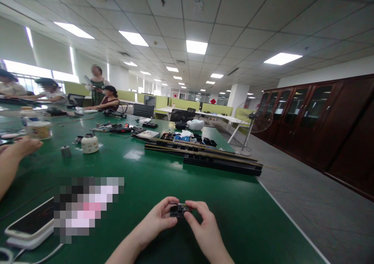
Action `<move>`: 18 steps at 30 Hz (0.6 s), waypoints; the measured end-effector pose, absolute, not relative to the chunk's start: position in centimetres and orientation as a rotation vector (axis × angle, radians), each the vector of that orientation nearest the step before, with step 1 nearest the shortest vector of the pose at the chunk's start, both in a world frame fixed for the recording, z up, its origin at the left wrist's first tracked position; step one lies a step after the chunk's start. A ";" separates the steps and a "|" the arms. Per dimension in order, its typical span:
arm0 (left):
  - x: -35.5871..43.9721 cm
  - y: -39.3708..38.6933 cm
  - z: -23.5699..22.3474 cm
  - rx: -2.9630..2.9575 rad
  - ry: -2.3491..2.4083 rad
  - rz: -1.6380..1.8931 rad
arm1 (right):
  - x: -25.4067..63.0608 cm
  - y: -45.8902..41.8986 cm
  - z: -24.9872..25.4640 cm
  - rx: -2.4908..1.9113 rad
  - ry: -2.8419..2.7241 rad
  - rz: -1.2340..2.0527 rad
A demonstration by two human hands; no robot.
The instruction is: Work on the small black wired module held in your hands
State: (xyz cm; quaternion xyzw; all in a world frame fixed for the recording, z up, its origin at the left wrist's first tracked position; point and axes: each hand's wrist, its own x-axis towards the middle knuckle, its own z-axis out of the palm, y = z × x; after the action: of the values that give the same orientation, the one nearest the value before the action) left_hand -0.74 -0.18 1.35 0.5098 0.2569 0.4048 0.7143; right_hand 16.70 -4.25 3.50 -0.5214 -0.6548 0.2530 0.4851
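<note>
Between my two hands, above the green tabletop (140, 201), is a small black plastic part (177, 212) with a thin light edge along its top. My left hand (160, 217) grips its left end, thumb below and fingers behind. The thumb and index finger of my right hand (201, 219) pinch the right end. Its finer details are too small to make out. Beyond my hands lie long black rails (222, 166) with thin brass-coloured rods (204, 152) across them.
A white jar (90, 143) and a small metal cylinder (66, 151) stand left of centre. A phone (32, 219) lies front left. Another person's hand (25, 146) reaches in beside a tub (39, 130). Tools (117, 128) lie farther back. The table's right edge borders the floor.
</note>
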 end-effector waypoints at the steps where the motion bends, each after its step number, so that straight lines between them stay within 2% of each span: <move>1: -0.8 -0.2 1.4 1.132 0.568 0.898 | 16.5 -4.3 3.6 -1.262 -1.589 0.638; 8: -0.8 -0.1 1.2 1.155 0.566 0.904 | 16.1 -4.2 3.6 -1.236 -1.643 0.602; 12: -0.7 0.0 0.9 1.159 0.608 0.891 | 16.2 -4.2 3.7 -1.374 -1.790 0.566; 18: -0.6 -0.1 0.6 1.187 0.646 0.842 | 16.5 -4.3 3.5 -1.461 -1.815 0.652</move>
State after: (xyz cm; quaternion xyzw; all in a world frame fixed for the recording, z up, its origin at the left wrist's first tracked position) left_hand -0.57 -0.11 0.58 0.5328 0.2898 0.3781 0.6994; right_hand 16.49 -4.26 3.47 -0.5649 -0.7017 0.2520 0.3535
